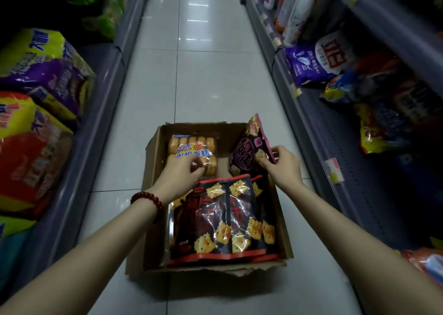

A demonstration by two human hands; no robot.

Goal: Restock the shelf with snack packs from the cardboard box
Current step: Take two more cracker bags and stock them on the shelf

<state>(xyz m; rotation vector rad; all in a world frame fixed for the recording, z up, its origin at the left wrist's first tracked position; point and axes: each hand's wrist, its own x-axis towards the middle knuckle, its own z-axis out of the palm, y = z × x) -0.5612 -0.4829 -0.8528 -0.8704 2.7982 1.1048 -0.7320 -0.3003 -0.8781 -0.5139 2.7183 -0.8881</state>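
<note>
Nearest in the open brown cardboard box (153, 161) on the pale tiled floor (199, 75) lie glossy black-and-red cracker packs (220, 221), flat and overlapping, filling the near half. Just beyond them, the left hand (182, 173), a red bead bracelet (148, 200) on its wrist, reaches in with fingers curled, fingertips pinching at the near edge of the clear pack of golden sponge cakes (191, 151) lying in the far left of the box. Over on the right, the right hand (282, 163) pinches the lower right edge of a dark purple-and-pink cracker pack (249, 151), thumb in front, fingers behind; that pack stands tilted against the far right corner. The grey right shelf (335, 147) holds colourful bags; more big bags crowd the left shelf (79, 147).
</note>
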